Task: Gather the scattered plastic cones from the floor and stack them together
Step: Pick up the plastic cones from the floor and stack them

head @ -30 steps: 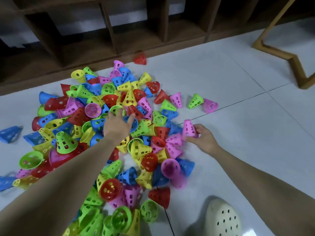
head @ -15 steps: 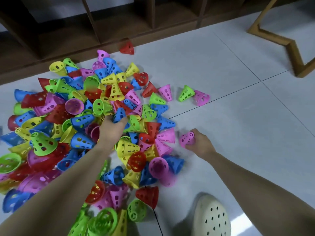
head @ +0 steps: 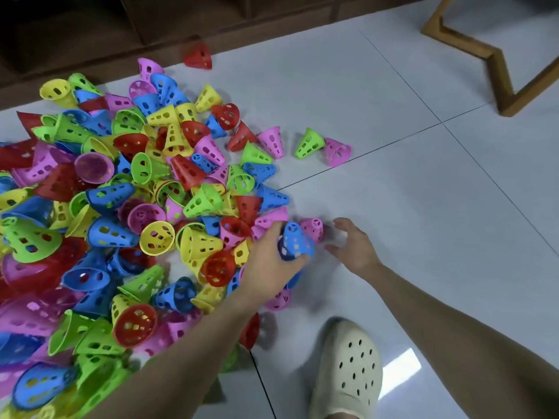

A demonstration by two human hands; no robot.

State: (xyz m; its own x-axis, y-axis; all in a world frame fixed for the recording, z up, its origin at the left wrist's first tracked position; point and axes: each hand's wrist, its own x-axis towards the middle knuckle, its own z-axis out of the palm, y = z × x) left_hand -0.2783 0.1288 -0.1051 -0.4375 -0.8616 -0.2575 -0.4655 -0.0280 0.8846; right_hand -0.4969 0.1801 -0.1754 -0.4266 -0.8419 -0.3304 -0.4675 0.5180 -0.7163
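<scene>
Left hand is wrapped around a blue cone, narrow end up, thumb under its rim, held just over the right-hand edge of the heap. Right beside it, a pink cone stands on the tile, and the blue one looks to be touching or overlapping it; the blur there makes that hard to call. Right hand sits just past the pink cone, fingers spread wide, holding nothing.

The pile of cones sprawls off the left and bottom edges, so how far it runs is cut from view; the lower-left cones are smeared and partly covered by the left forearm. A red cone lies alone by the shelf base, soft-edged. A green cone and another pink one lie together, apart from the heap.

White glossy floor tiles with thin dark grout lines. A dark wooden shelf unit runs along the top, its compartments too dim to read. A pale wooden furniture leg angles in at upper right, and a cream perforated clog is planted near the bottom.
</scene>
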